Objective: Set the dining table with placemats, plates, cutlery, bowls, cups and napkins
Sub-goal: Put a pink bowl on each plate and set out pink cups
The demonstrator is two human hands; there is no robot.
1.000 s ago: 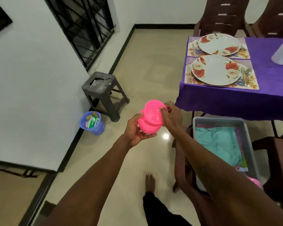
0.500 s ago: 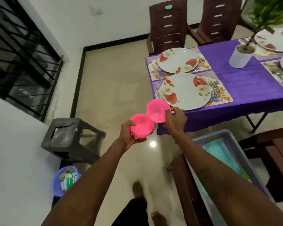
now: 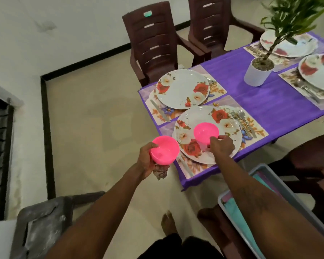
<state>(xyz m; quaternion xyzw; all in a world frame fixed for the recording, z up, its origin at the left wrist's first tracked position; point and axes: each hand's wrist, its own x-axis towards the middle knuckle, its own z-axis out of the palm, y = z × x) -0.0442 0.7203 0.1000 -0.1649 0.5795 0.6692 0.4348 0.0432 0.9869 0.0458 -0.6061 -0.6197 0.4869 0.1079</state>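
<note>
Hands, left to right. Left hand (image 3: pixel 148 159) cups the left bowl (image 3: pixel 165 149) from below, thumb hooked over the rim, with a crumpled scrap of cloth (image 3: pixel 160 173) trapped under the same fingers. This pink bowl hangs over the floor, just beside the near corner of the surface (image 3: pixel 269 101). Right bowl (image 3: pixel 206 132), also pink, stands upright over the middle of the near plate (image 3: pixel 200 116). Right hand (image 3: pixel 222 144) pinches it at the near rim with its fingers curled downward. Whether its base touches the plate cannot be told. The plate lies on a floral placemat (image 3: pixel 258 131), with fork and spoon (image 3: pixel 242 119) at its right. The far plate (image 3: pixel 182 89), just behind, carries no bowl. Farther right stand a potted plant (image 3: pixel 257 73) and 2 more laid places at the frame edge. A grey tub (image 3: pixel 266 171) sits at lower right.

Handling, as judged: both bowls look like thin moulded plastic, so light, stiff and not fragile. They are smooth and likely to slide on a glazed plate. A rim pinch suits lowering, and a cupped grip under the base suits carrying.
</note>
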